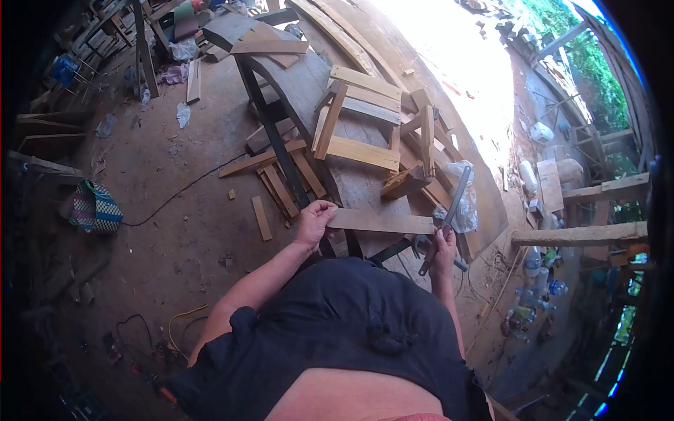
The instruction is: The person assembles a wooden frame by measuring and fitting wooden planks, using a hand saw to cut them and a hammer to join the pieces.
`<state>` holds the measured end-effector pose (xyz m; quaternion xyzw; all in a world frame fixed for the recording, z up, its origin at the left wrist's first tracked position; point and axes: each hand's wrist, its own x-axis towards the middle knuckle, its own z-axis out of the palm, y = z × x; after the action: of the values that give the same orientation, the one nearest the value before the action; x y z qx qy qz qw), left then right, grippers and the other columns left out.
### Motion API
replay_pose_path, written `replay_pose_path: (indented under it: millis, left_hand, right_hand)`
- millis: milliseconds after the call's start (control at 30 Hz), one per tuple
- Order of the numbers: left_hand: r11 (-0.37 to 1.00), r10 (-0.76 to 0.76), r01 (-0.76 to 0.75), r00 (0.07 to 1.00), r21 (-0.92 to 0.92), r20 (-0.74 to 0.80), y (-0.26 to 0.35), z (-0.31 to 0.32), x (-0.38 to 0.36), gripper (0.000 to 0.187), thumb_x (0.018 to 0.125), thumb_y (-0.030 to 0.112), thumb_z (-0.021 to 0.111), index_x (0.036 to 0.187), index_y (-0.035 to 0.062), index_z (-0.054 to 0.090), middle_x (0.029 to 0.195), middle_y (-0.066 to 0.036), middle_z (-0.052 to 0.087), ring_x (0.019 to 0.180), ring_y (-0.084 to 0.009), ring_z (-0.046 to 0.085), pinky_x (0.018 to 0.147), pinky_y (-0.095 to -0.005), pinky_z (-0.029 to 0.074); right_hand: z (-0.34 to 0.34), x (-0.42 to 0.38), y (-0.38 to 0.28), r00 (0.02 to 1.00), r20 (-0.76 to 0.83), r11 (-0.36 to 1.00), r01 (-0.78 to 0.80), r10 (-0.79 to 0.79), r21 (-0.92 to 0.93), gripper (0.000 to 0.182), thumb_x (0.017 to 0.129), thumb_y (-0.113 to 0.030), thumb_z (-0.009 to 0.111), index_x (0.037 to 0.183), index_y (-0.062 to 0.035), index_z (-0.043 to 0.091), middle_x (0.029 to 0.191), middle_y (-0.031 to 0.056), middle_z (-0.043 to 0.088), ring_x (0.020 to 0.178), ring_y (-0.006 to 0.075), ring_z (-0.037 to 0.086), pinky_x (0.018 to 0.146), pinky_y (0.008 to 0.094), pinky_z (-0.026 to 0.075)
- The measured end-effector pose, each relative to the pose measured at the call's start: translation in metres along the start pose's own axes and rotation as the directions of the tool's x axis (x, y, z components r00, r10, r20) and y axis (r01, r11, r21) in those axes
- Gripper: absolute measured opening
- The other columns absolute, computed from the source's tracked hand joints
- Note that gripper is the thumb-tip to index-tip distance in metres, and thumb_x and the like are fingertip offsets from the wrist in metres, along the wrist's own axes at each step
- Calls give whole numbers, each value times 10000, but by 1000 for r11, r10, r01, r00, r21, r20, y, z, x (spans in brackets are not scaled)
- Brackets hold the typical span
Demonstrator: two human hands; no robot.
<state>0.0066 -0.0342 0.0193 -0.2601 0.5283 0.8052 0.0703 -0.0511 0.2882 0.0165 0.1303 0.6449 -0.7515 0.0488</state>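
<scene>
Dark shirt [351,298] nearest, left hand [316,222] fingers pinching wooden strip [382,222], right hand [442,251] fingers wrapped round grey bar [460,194] by strip's end, likely a checking step, next needing steady hold

Pale brown wooden strip [382,222], flat, narrow and long-edged, held crosswise, one end pinched in the left hand [316,223], the other reaching the right hand [443,251], which grips a long, slim grey bar-like tool [460,194], slanting away past that end.
</scene>
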Motion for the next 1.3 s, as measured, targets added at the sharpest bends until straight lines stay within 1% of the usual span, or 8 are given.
replay_pose_path:
  millis: [167, 267, 400, 600, 933, 1033, 1167, 1300]
  left_hand:
    - [981, 34, -25, 998, -191, 45, 47, -26, -4, 243, 910, 144, 538, 1148, 108, 507, 865, -49, 625, 560, -125, 623, 443, -198, 501]
    - [964, 146, -151, 989, -217, -38, 58, -60, 6, 295, 907, 132, 539, 1194, 85, 489, 893, -56, 630, 547, -123, 617, 437, -199, 496]
    - [913, 317, -359, 923, -194, -218, 78, -113, 19, 276, 899, 136, 556, 1165, 66, 528, 867, -49, 642, 533, -113, 610, 423, -196, 483]
    - [863, 391, -474, 846, -175, -363, 113, -138, 28, 289, 892, 138, 571, 1173, 75, 552, 841, -47, 654, 528, -109, 609, 416, -194, 474]
    - [913, 276, -344, 916, -218, -292, 79, -60, 102, 333, 889, 133, 575, 1212, 60, 539, 840, -65, 649, 521, -123, 606, 414, -219, 499]
    - [916, 270, -334, 923, -223, -273, 85, -61, 110, 343, 890, 145, 577, 1220, 61, 536, 839, -63, 651, 515, -121, 604, 406, -216, 495]
    - [885, 315, -398, 893, -240, -321, 112, -68, 121, 353, 890, 158, 582, 1225, 59, 532, 841, -56, 653, 515, -118, 605, 404, -217, 494]
    - [917, 309, -359, 915, -175, -258, 107, -53, 121, 356, 891, 142, 575, 1229, 46, 524, 843, -63, 648, 508, -123, 602, 410, -228, 497]
  right_hand:
    - [23, -29, -16, 985, 62, 981, -165, 159, 103, 190, 941, -174, 477, 1112, -93, 453, 1049, 86, 617, 813, 161, 618, 698, 310, 509]
    - [42, -36, -41, 988, 56, 979, -151, 144, 140, 225, 947, -188, 465, 1138, -80, 412, 1047, 157, 617, 705, 228, 669, 563, 298, 541]
    - [26, -30, -57, 995, -43, 994, -91, 94, 64, 206, 948, -184, 465, 1122, -83, 421, 949, 162, 633, 524, 191, 625, 390, 239, 469]
    - [13, -24, -60, 995, -68, 997, -76, 78, 23, 182, 946, -163, 467, 1107, -82, 437, 796, 134, 639, 404, 127, 510, 350, 219, 394]
    - [41, 48, -66, 993, -15, 982, -117, 121, 149, 218, 917, -188, 543, 1081, -44, 534, 674, 63, 599, 372, 61, 429, 334, 189, 316]
    - [52, 72, -65, 991, 13, 990, -132, 132, 39, 272, 834, -155, 654, 1057, -42, 546, 675, 35, 598, 372, 46, 417, 339, 188, 305]
    - [69, 101, -65, 990, -4, 989, -139, 139, 60, 254, 804, -112, 668, 1032, -49, 574, 790, 55, 644, 407, 59, 462, 358, 178, 342]
    - [86, 123, -55, 990, 56, 988, -134, 131, 70, 173, 799, -92, 661, 959, -51, 612, 835, 38, 649, 577, 64, 559, 516, 204, 458]
